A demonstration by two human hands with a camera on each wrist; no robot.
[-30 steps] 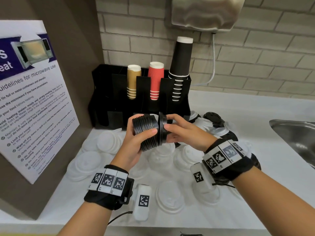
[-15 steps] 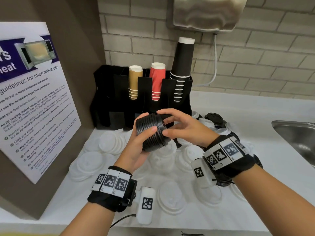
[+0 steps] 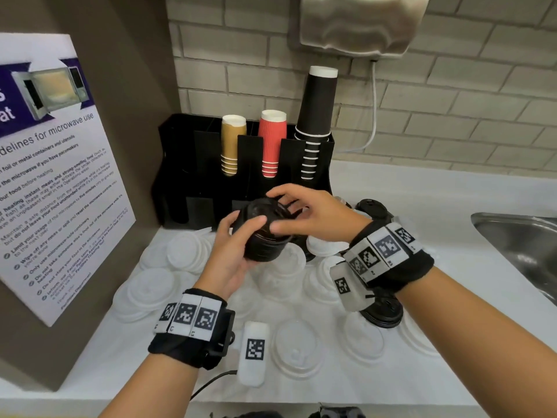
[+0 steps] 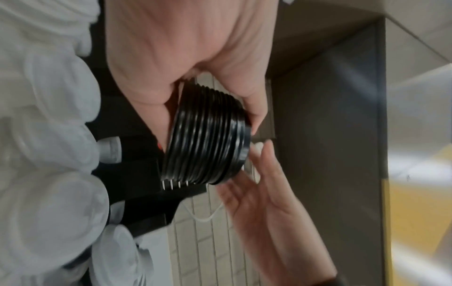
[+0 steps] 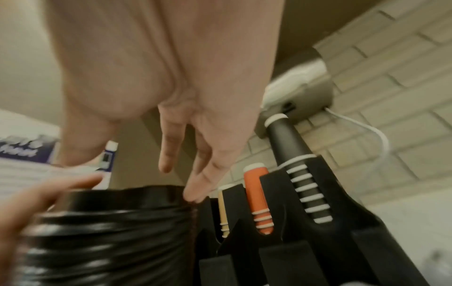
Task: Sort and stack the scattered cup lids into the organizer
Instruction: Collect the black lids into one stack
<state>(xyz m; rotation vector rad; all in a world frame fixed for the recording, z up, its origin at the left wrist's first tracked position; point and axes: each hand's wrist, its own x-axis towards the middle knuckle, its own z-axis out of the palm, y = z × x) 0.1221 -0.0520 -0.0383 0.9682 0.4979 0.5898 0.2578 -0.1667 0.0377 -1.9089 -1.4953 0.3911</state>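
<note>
Head view, mid-frame: my left hand (image 3: 232, 254) curls round the light, slick stack of black lids (image 3: 262, 233) by its ribbed sides, while my right hand (image 3: 313, 215) steadies the top with straightened fingers.

A glossy, ribbed finish is shown by the stack of black plastic lids (image 3: 264, 236) (image 4: 208, 139) (image 5: 107, 238). The round white lids (image 3: 297, 348) are seen as smooth, translucent plastic. The black slotted organizer (image 3: 193, 164) looks matt, the red paper cups (image 3: 272, 143) corrugated, and the steel sink (image 3: 518, 242) brushed.
</note>
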